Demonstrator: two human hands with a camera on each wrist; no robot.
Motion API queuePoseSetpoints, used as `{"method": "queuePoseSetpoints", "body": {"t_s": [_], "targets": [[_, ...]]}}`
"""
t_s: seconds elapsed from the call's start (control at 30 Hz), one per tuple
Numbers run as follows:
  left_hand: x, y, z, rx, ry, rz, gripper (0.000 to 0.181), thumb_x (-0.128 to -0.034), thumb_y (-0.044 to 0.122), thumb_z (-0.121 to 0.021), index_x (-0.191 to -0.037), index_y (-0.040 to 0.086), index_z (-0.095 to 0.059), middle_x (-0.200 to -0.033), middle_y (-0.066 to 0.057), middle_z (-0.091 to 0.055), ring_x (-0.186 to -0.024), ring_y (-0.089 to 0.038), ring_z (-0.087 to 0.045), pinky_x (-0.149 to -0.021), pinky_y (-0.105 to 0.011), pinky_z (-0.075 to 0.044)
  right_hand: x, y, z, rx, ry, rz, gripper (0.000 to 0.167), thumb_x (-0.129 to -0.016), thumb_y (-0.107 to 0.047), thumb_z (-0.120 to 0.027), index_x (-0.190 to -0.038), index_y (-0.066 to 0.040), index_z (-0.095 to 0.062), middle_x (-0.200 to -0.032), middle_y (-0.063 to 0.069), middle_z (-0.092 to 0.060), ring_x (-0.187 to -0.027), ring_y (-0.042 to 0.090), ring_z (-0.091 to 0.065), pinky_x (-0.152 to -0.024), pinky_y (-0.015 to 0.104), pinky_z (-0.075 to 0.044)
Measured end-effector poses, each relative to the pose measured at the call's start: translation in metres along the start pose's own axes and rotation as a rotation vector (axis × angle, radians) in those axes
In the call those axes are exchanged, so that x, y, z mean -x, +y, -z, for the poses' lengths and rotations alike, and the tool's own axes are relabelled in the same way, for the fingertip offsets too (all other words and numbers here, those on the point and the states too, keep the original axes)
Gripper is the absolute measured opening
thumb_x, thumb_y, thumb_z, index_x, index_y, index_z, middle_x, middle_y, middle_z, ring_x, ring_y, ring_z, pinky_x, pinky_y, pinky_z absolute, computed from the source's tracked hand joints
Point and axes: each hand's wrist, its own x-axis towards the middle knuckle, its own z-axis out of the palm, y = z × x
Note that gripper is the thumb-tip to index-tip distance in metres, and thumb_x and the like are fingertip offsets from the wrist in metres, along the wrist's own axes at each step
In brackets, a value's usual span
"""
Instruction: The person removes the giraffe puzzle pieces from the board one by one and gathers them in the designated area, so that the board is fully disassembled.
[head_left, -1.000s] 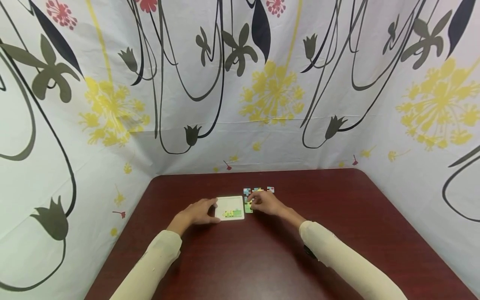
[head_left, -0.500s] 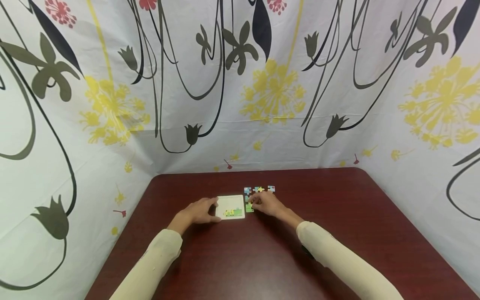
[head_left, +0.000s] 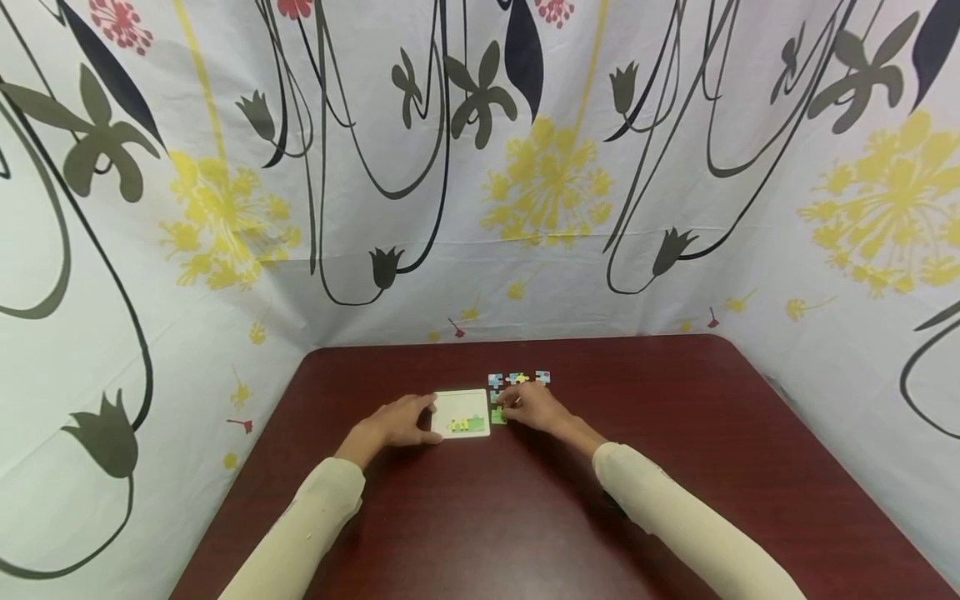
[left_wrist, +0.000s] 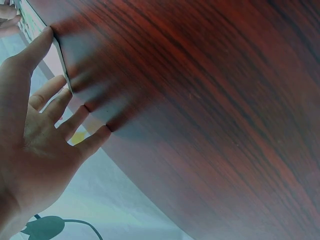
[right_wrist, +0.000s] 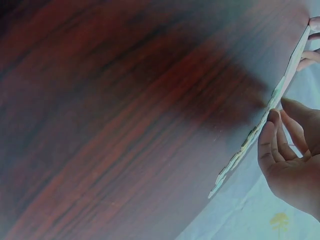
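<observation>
The puzzle tray [head_left: 459, 404], pale with a light rim, lies flat on the table. Joined green and yellow puzzle pieces [head_left: 468, 425] fill part of its near side. My left hand [head_left: 397, 421] steadies the tray's left side, thumb at the near corner and a fingertip at the far one; in the left wrist view its fingers [left_wrist: 93, 141] are fairly straight. Just right of the tray, my right hand [head_left: 536, 406] bends its thumb and fingers down at a green puzzle piece [head_left: 498, 417]. In the right wrist view its fingertips [right_wrist: 272, 116] meet the row of flat pieces; the exact contact is partly hidden.
Loose blue puzzle pieces [head_left: 496, 381] lie beyond my right hand, along with a blue and yellow one [head_left: 517, 378] and one with a red spot [head_left: 543, 377]. The dark red table [head_left: 480, 508] ends at a patterned cloth [head_left: 465, 275] behind.
The view has shifted slightly. Both hands stay nearly where they were, the left at the tray and the right over the green puzzle piece.
</observation>
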Motion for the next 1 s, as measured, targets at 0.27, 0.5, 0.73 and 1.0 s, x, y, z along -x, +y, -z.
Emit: {"method": "queuePoseSetpoints", "body": {"t_s": [0.27, 0.5, 0.73, 1.0], "targets": [[0.0, -0.003, -0.002, -0.006, -0.002, -0.002, 0.08, -0.0896, 0.047, -0.081, -0.154, 0.012, -0.049, -0.135, -0.003, -0.061, -0.129, -0.026, -0.053, -0.104, -0.053, -0.045, -0.004, -0.008, -0.009, -0.034, -0.02, 0.053, 0.019, -0.091, -0.005, -0.08, -0.108, 0.001, -0.078, -0.095, 0.01, -0.078, -0.085, 0.02, -0.076, -0.072, 0.027, -0.059], [0.001, -0.001, 0.0, 0.003, -0.002, -0.005, 0.08, -0.09, 0.046, -0.081, -0.154, 0.012, -0.049, -0.134, -0.002, -0.061, -0.13, -0.026, -0.053, -0.104, -0.053, -0.046, -0.01, -0.018, -0.018, -0.022, -0.031, 0.042, 0.022, -0.09, -0.01, -0.083, -0.11, -0.002, -0.079, -0.096, 0.006, -0.078, -0.087, 0.018, -0.075, -0.074, 0.026, -0.058], [0.001, 0.001, 0.001, 0.004, -0.007, 0.002, 0.081, -0.0906, 0.047, -0.08, -0.156, 0.012, -0.047, -0.135, -0.001, -0.061, -0.133, -0.027, -0.052, -0.106, -0.053, -0.045, -0.016, -0.024, -0.024, -0.019, -0.056, 0.092, 0.021, -0.09, -0.011, -0.083, -0.109, -0.003, -0.08, -0.094, 0.005, -0.078, -0.082, 0.013, -0.073, -0.071, 0.023, -0.056], [-0.001, 0.0, 0.002, 0.001, -0.019, 0.028, 0.082, -0.0901, 0.05, -0.08, -0.156, 0.014, -0.047, -0.139, -0.002, -0.06, -0.137, -0.028, -0.05, -0.109, -0.053, -0.043, -0.021, -0.035, -0.028, -0.039, -0.068, 0.117, 0.021, -0.09, -0.01, -0.082, -0.109, -0.001, -0.079, -0.092, 0.007, -0.079, -0.078, 0.015, -0.074, -0.068, 0.022, -0.056]]}}
